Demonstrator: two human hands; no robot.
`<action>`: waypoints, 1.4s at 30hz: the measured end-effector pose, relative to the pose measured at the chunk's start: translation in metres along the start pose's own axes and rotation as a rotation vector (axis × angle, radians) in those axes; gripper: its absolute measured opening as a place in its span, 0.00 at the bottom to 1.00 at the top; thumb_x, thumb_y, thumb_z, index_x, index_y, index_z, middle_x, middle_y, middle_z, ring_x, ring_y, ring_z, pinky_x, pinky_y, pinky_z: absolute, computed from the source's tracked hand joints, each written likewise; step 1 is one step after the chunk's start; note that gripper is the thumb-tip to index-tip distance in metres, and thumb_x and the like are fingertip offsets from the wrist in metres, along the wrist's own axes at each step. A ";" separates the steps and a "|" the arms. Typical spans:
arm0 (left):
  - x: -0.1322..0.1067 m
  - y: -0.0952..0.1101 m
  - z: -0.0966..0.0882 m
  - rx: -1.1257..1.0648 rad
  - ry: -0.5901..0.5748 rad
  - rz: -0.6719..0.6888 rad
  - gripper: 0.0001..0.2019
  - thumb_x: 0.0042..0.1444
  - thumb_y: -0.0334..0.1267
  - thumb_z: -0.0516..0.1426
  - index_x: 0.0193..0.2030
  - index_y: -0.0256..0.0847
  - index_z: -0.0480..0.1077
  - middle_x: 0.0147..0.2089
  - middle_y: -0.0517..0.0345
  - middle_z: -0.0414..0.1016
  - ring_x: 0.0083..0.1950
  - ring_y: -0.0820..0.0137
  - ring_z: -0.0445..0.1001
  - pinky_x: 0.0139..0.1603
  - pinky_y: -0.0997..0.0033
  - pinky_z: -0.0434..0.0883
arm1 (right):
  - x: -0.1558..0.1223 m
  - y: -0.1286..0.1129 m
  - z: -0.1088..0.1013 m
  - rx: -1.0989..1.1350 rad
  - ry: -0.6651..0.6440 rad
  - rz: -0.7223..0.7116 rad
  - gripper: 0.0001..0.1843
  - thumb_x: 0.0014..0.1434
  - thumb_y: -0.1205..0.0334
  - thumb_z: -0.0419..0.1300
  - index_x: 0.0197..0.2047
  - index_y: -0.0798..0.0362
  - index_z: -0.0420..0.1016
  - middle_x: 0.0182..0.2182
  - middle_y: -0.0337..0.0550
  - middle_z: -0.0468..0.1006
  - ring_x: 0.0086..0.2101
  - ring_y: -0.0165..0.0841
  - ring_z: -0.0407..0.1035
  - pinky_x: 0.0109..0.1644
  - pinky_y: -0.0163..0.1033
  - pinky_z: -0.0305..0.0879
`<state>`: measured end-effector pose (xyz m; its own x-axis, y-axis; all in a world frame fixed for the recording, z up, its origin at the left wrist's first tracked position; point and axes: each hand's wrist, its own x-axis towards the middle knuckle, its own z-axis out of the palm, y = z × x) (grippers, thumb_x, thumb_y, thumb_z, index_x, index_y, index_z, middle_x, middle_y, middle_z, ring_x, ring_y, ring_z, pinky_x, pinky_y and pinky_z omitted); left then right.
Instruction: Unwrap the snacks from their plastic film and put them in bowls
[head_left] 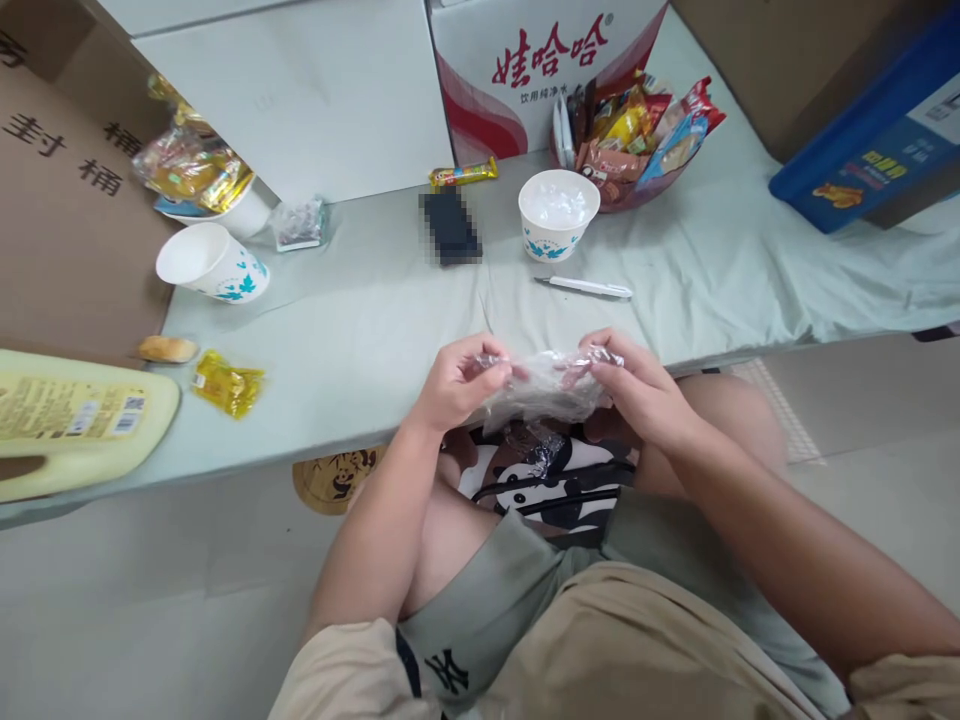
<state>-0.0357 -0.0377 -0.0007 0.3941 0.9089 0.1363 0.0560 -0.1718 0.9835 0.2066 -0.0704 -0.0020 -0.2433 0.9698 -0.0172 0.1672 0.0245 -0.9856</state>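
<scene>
A crumpled clear plastic bag (544, 395) stretches between my two hands at the table's front edge, above my lap. My left hand (466, 380) pinches its left side between thumb and fingers. On the opposite side, my right hand (631, 382) grips the plastic the same way. Under the bag, between my legs, a panda-print bag (555, 490) with black handles partly shows. Just beyond my hands a white pen-like cutter (583, 288) lies on the cloth. Behind it stands a paper cup (559, 215) with clear plastic inside.
A bowl of packaged snacks (637, 140) stands at the back right, by a white carton (555, 60). A dark phone-like object (450, 228) lies mid-table. Toward the left are a tipped paper cup (214, 262), a yellow wrapper (227, 383), a bread piece (166, 349) and a pale yellow jug (82, 425).
</scene>
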 end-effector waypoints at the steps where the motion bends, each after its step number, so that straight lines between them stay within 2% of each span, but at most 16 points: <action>1: 0.001 0.000 0.002 -0.084 0.020 -0.090 0.14 0.61 0.50 0.60 0.35 0.41 0.68 0.35 0.53 0.81 0.33 0.68 0.80 0.30 0.70 0.74 | -0.001 -0.002 0.002 0.139 -0.018 0.085 0.21 0.64 0.43 0.58 0.56 0.43 0.68 0.38 0.43 0.81 0.42 0.42 0.76 0.45 0.48 0.73; 3: 0.005 -0.002 0.003 -0.162 0.117 -0.225 0.16 0.61 0.53 0.60 0.37 0.42 0.66 0.31 0.56 0.81 0.26 0.71 0.77 0.22 0.75 0.65 | 0.001 -0.002 0.008 0.306 -0.031 0.183 0.34 0.57 0.41 0.66 0.62 0.42 0.63 0.39 0.42 0.81 0.40 0.39 0.76 0.42 0.45 0.73; 4: 0.007 -0.004 0.002 -0.170 0.165 -0.262 0.17 0.60 0.55 0.60 0.37 0.42 0.66 0.29 0.56 0.80 0.25 0.72 0.77 0.20 0.76 0.61 | 0.003 -0.001 0.012 0.330 -0.043 0.213 0.35 0.53 0.43 0.70 0.59 0.44 0.66 0.38 0.41 0.81 0.38 0.38 0.76 0.42 0.44 0.73; 7: 0.012 -0.013 -0.003 -0.191 0.227 -0.314 0.22 0.55 0.60 0.63 0.39 0.41 0.70 0.27 0.57 0.79 0.23 0.74 0.74 0.20 0.75 0.57 | 0.009 0.003 0.024 0.328 0.000 0.294 0.20 0.49 0.51 0.72 0.40 0.51 0.72 0.30 0.39 0.77 0.31 0.32 0.72 0.39 0.40 0.70; 9: 0.013 -0.017 -0.006 -0.241 0.132 -0.332 0.26 0.50 0.61 0.66 0.40 0.39 0.73 0.28 0.57 0.79 0.27 0.73 0.75 0.25 0.74 0.63 | 0.013 0.006 0.029 0.404 0.092 0.307 0.16 0.51 0.52 0.70 0.34 0.50 0.70 0.27 0.37 0.75 0.29 0.30 0.69 0.37 0.39 0.69; 12: 0.012 -0.020 -0.004 -0.296 -0.029 -0.343 0.23 0.44 0.54 0.71 0.37 0.37 0.75 0.31 0.58 0.79 0.34 0.72 0.77 0.38 0.71 0.71 | 0.015 0.007 0.030 0.489 0.164 0.271 0.17 0.50 0.51 0.69 0.39 0.49 0.72 0.34 0.38 0.79 0.35 0.33 0.74 0.42 0.40 0.72; 15: 0.013 -0.022 0.001 -0.353 0.052 -0.338 0.18 0.46 0.48 0.70 0.37 0.39 0.75 0.36 0.58 0.80 0.39 0.72 0.78 0.45 0.70 0.73 | 0.014 0.004 0.026 0.303 0.111 0.263 0.17 0.50 0.50 0.71 0.37 0.50 0.73 0.40 0.42 0.81 0.42 0.36 0.75 0.49 0.42 0.72; 18: 0.015 -0.023 0.002 -0.355 0.073 -0.397 0.17 0.50 0.47 0.68 0.40 0.40 0.73 0.38 0.57 0.81 0.38 0.70 0.80 0.42 0.69 0.74 | 0.011 0.001 0.023 0.211 0.095 0.306 0.17 0.53 0.48 0.69 0.31 0.50 0.69 0.31 0.42 0.79 0.36 0.37 0.74 0.43 0.42 0.71; 22: 0.013 -0.024 -0.004 -0.273 -0.080 -0.463 0.23 0.52 0.51 0.67 0.50 0.41 0.71 0.31 0.58 0.80 0.31 0.68 0.79 0.31 0.72 0.71 | 0.008 0.003 0.022 0.316 0.100 0.393 0.19 0.53 0.46 0.68 0.34 0.49 0.67 0.26 0.39 0.76 0.27 0.33 0.70 0.32 0.39 0.68; 25: 0.011 -0.024 -0.008 -0.235 -0.188 -0.466 0.27 0.51 0.49 0.69 0.53 0.40 0.71 0.26 0.61 0.77 0.26 0.71 0.76 0.27 0.74 0.69 | 0.008 0.007 0.019 0.367 0.129 0.396 0.20 0.51 0.47 0.69 0.38 0.49 0.68 0.25 0.36 0.74 0.25 0.31 0.68 0.29 0.36 0.65; 29: 0.010 -0.021 -0.009 -0.313 -0.160 -0.423 0.23 0.50 0.51 0.70 0.48 0.43 0.72 0.21 0.66 0.73 0.21 0.74 0.71 0.24 0.74 0.68 | 0.006 0.009 0.009 0.481 0.112 0.378 0.26 0.49 0.51 0.70 0.49 0.44 0.69 0.25 0.32 0.74 0.24 0.30 0.66 0.28 0.36 0.65; 31: 0.011 -0.017 -0.008 -0.415 -0.127 -0.390 0.20 0.47 0.50 0.71 0.42 0.44 0.74 0.23 0.65 0.74 0.23 0.74 0.72 0.27 0.73 0.70 | 0.003 0.009 0.003 0.570 0.078 0.372 0.24 0.45 0.51 0.70 0.45 0.46 0.71 0.28 0.35 0.77 0.26 0.31 0.68 0.31 0.38 0.68; 33: 0.013 -0.015 -0.007 -0.480 -0.100 -0.378 0.16 0.44 0.47 0.71 0.36 0.43 0.76 0.27 0.62 0.76 0.26 0.74 0.72 0.29 0.72 0.70 | 0.001 0.011 -0.002 0.631 0.029 0.376 0.19 0.43 0.48 0.68 0.36 0.49 0.72 0.28 0.39 0.77 0.28 0.33 0.70 0.33 0.41 0.70; 36: 0.016 -0.015 -0.006 -0.432 -0.092 -0.360 0.15 0.47 0.51 0.65 0.29 0.40 0.78 0.30 0.55 0.76 0.28 0.72 0.70 0.28 0.70 0.67 | -0.001 0.013 -0.006 0.614 -0.007 0.393 0.21 0.47 0.40 0.63 0.29 0.50 0.68 0.29 0.43 0.76 0.28 0.35 0.70 0.32 0.42 0.69; 39: 0.018 -0.019 -0.003 -0.234 -0.084 -0.276 0.14 0.48 0.49 0.65 0.29 0.39 0.76 0.30 0.56 0.73 0.31 0.73 0.68 0.32 0.72 0.66 | -0.002 0.013 -0.003 0.498 0.042 0.429 0.24 0.47 0.45 0.70 0.36 0.48 0.63 0.30 0.36 0.75 0.27 0.30 0.68 0.30 0.36 0.66; 42: 0.018 -0.024 -0.001 -0.128 -0.083 -0.232 0.15 0.45 0.43 0.69 0.37 0.40 0.75 0.34 0.60 0.72 0.33 0.74 0.68 0.35 0.74 0.67 | -0.001 0.011 0.001 0.346 0.027 0.454 0.34 0.42 0.55 0.75 0.49 0.46 0.62 0.33 0.33 0.76 0.29 0.31 0.70 0.32 0.36 0.66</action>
<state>-0.0307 -0.0167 -0.0220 0.4582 0.8833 -0.0995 0.0392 0.0917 0.9950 0.2072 -0.0712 -0.0131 -0.1946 0.8704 -0.4522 -0.0743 -0.4728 -0.8780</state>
